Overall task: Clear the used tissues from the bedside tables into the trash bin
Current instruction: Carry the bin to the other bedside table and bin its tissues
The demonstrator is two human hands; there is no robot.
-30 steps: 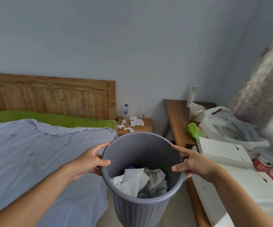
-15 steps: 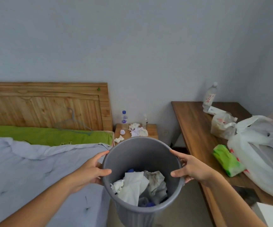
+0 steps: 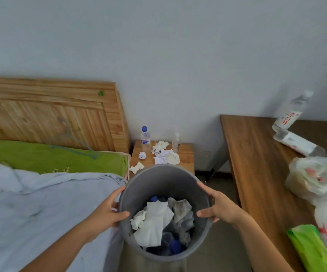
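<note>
**Head view: bin carried in both hands before the bedside table**

The head camera looked down on a grey trash bin [image 3: 164,185] held between two bare hands. The left hand [image 3: 107,211] gripped the bin's left rim, thumb hooked over the inside edge and fingers curled against the outer wall. The right hand [image 3: 217,206] gripped the right rim in the same way, thumb inside and fingers wrapped outside. Inside the bin lay crumpled white paper [image 3: 154,218], a stained sheet beside it, and blue bottle caps near the bottom.

Just beyond the bin's far rim stood a small wooden bedside table [image 3: 186,152], set between the wooden headboard [image 3: 50,112] and a wooden desk [image 3: 257,163]. Used tissues [image 3: 165,155] lay scattered on the tabletop: a larger heap near the middle, a small ball to its left, and another piece at the near left edge. A blue-capped water bottle [image 3: 145,138] stood upright at the back of the tabletop, with a smaller clear bottle [image 3: 176,141] to its right.

A bed with a pale blue sheet [image 3: 40,203] and a green cover filled the left side. On the desk were a clear bottle with red lettering, plastic bags and a green packet.
</note>
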